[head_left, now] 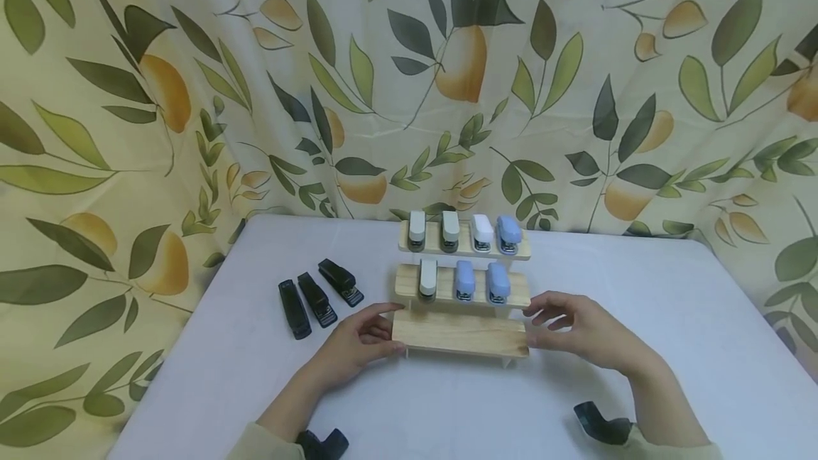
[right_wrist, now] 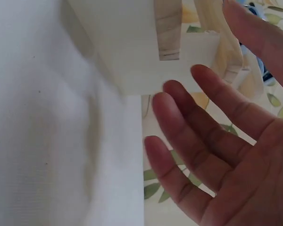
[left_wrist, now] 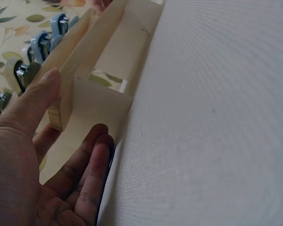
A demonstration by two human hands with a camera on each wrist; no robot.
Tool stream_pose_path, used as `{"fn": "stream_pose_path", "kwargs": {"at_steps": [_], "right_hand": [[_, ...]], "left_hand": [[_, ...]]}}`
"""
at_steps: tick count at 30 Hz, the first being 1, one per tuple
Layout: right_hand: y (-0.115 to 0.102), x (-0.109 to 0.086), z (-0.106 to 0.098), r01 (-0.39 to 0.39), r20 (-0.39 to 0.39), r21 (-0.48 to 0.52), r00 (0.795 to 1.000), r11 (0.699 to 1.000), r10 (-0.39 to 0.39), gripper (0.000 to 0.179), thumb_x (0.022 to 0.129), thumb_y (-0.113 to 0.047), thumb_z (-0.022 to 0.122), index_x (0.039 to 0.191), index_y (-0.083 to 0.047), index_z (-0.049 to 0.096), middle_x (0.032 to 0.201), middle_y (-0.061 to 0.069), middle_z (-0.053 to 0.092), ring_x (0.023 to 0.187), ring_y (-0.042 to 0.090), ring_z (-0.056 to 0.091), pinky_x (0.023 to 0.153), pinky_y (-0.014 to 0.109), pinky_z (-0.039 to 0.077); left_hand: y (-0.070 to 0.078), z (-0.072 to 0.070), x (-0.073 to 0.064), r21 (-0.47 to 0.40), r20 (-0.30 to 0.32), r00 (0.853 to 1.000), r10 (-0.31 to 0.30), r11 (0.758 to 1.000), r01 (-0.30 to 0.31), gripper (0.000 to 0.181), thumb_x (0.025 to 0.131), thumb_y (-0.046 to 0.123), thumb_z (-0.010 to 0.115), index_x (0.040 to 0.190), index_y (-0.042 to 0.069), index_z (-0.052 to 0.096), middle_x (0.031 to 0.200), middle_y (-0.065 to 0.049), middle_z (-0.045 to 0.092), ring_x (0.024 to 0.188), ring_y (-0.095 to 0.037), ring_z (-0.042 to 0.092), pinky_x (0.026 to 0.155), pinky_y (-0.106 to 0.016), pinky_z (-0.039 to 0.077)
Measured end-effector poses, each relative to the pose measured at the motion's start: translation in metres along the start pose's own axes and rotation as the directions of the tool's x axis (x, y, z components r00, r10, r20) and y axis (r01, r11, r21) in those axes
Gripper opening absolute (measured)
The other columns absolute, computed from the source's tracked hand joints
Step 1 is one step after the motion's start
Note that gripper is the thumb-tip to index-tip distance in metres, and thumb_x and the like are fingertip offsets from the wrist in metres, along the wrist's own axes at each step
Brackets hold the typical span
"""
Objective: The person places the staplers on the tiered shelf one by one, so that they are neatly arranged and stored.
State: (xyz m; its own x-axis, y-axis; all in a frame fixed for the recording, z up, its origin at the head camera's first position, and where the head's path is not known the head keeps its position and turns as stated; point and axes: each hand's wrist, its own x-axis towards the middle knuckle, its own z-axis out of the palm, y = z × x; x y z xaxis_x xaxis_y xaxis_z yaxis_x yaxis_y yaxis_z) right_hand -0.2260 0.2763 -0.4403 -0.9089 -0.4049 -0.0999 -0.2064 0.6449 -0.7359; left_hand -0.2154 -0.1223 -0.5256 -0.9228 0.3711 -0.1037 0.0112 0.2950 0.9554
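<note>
My left hand (head_left: 358, 339) has hold of the near-side end of the wooden rack (head_left: 469, 325): thumb against the lowest board (head_left: 441, 332), forefinger tucked behind its end, the other fingers loosely bent close to the table (head_left: 460, 410). My right hand (head_left: 584, 329) is loosely spread at the opposite end, fingers apart and slightly bent, gripping nothing; whether its thumb touches the wood I cannot tell. The rack stands between my two sets of fingers. Just beyond them, the middle board (head_left: 409, 282) bears a grey stapler (head_left: 428, 277) and two blue staplers (head_left: 464, 281); farther off, the top board (head_left: 433, 240) bears two grey ones, a white stapler (head_left: 482, 233) and another blue. Left of my left fingers, near but apart, lie three black staplers (head_left: 316, 299).
</note>
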Motion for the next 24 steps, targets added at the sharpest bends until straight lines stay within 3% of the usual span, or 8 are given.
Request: {"fn": "stream_pose_path", "kwargs": {"at_steps": [6,12,18,24], "right_hand": [[0.003,0.003,0.005,0.029,0.074,0.052,0.997,0.998,-0.033,0.048,0.083,-0.028,0.087,0.122,-0.008,0.067,0.126,0.010,0.070,0.106,0.024,0.069,0.085,0.029,0.059],[0.001,0.005,0.012,-0.012,0.115,0.054,0.993,0.998,0.006,0.058,0.081,-0.029,0.089,0.128,-0.006,0.064,0.133,0.013,0.066,0.111,0.023,0.063,0.087,0.031,0.059],[0.001,0.004,0.017,-0.033,0.105,0.044,0.994,0.998,0.028,0.063,0.078,-0.030,0.091,0.129,-0.006,0.063,0.133,0.011,0.066,0.111,0.022,0.062,0.089,0.033,0.057],[0.004,0.002,0.021,-0.004,0.079,0.063,0.997,0.998,-0.001,0.065,0.078,-0.026,0.091,0.131,-0.005,0.060,0.130,0.012,0.064,0.108,0.023,0.061,0.088,0.030,0.058]], "left_hand": [[0.001,-0.001,-0.001,0.003,-0.006,1.000,0.011,1.000,-0.011,0.062,0.087,0.038,0.084,0.143,0.038,0.058,0.116,-0.001,0.068,0.105,-0.018,0.068,0.093,-0.022,0.057],[0.000,0.001,0.000,0.017,-0.005,1.000,0.013,1.000,-0.013,0.062,0.087,0.040,0.083,0.143,0.039,0.057,0.116,0.000,0.068,0.106,-0.016,0.068,0.094,-0.023,0.056],[-0.001,0.002,0.000,0.032,-0.008,1.000,0.018,0.999,-0.017,0.061,0.088,0.040,0.082,0.144,0.038,0.057,0.116,-0.001,0.068,0.105,-0.015,0.067,0.094,-0.025,0.056],[0.001,0.001,-0.001,0.039,-0.015,0.999,0.034,0.999,-0.033,0.061,0.089,0.040,0.081,0.145,0.036,0.057,0.116,-0.002,0.067,0.105,-0.014,0.067,0.094,-0.025,0.056]]}}
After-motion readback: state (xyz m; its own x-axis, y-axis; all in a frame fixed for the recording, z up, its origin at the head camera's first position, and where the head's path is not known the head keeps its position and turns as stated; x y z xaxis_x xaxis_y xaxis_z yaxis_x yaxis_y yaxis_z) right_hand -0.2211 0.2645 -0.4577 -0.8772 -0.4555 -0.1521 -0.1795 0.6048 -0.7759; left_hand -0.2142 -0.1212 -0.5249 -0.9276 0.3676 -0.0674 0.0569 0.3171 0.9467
